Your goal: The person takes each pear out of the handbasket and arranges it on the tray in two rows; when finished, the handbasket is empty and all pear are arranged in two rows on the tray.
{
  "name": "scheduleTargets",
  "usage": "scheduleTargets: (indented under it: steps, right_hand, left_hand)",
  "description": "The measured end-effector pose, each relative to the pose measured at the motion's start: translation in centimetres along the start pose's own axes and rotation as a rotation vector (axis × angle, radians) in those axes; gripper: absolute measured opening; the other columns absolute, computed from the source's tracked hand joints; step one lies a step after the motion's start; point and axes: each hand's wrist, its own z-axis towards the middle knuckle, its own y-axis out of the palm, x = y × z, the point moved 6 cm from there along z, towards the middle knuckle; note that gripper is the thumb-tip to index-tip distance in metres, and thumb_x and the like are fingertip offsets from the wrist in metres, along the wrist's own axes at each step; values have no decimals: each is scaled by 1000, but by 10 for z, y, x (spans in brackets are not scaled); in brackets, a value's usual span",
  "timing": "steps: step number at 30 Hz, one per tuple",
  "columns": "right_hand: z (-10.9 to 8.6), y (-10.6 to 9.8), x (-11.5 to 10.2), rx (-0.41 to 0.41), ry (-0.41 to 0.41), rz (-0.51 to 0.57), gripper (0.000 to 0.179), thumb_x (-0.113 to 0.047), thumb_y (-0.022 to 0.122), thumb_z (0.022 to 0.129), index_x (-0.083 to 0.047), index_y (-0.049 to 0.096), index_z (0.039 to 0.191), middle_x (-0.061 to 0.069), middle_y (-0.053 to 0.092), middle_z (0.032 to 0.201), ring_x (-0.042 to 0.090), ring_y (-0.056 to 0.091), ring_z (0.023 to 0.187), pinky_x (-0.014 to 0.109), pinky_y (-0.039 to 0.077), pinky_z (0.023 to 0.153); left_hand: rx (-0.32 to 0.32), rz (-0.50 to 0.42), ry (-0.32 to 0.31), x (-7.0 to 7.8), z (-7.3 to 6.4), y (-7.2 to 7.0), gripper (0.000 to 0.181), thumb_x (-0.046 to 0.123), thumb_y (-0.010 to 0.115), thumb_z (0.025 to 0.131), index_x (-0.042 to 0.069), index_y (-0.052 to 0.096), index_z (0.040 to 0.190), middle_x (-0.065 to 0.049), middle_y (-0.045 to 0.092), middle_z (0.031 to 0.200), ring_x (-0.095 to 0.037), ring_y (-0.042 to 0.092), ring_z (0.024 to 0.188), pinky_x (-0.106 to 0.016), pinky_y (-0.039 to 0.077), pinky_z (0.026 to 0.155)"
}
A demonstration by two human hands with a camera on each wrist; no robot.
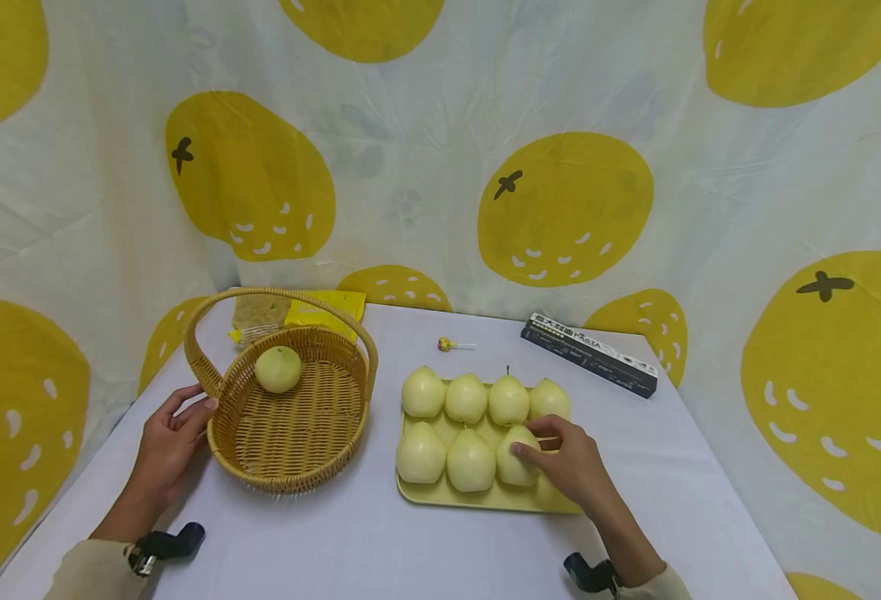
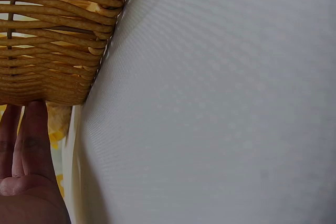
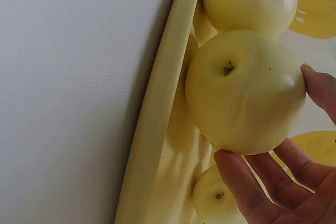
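Observation:
My right hand point(image 1: 571, 462) pinches the right-hand pear of the tray's front row, a pale yellow pear point(image 3: 244, 93), between thumb and fingers. Several other pears point(image 1: 471, 461) stand in two rows on the yellow tray point(image 1: 485, 500); the tray's front right corner lies partly under the hand. At the left, my left hand point(image 1: 173, 442) touches the outer side of a wicker basket point(image 1: 290, 479) with a tall handle. Its fingers look nearly straight against the weave point(image 2: 52, 51) in the left wrist view. One pear point(image 1: 278, 369) sits inside the basket, toward its back left.
Behind the basket lie a yellow packet point(image 1: 327, 307) and a brownish packaged item point(image 1: 258, 312). A lollipop point(image 1: 448, 343) is beyond the tray, and a black pasta box point(image 1: 588, 354) lies slanted at the back right. A patterned curtain point(image 1: 425, 167) encloses the white table.

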Motion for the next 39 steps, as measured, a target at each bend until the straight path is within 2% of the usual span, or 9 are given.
scheduleTargets:
  steps: [7,13,23,31,39]
  right_hand:
    - [4,1,0,-20,-11,8,47,-43,86,89,-16,76,126,9,76,129,27,74,110,43,63,91]
    - [5,1,-1,-51,-5,25,46,-44,84,91,-17,76,127,8,74,133,25,74,110,37,62,86]
    - [0,-1,4,-33,-9,28,50,-46,83,92,-16,73,131,10,74,133,29,74,113,44,63,92]
    - [-1,-1,6,-21,2,38,48,-47,83,92,-18,73,129,10,75,131,31,72,117,48,61,98]
    - [-2,-5,2,5,-24,24,46,-44,81,94,-16,72,129,8,75,132,33,71,121,53,58,103]
  left_hand:
    - [6,24,-20,-1,0,0,42,37,73,102,29,57,140,31,74,103,9,73,92,-15,62,74]
    - [2,-12,-14,1,0,0,47,37,75,100,25,56,142,30,74,103,8,74,91,-16,62,74]
    - [-3,-10,-10,0,1,0,51,37,75,100,24,56,145,31,73,102,7,74,91,-16,63,73]
    - [-2,-15,-15,0,1,-1,50,38,75,100,25,56,144,31,73,102,7,74,91,-16,62,74]
    - [-8,-12,-4,1,0,-1,50,37,75,100,24,56,144,31,73,103,7,74,92,-16,62,74]
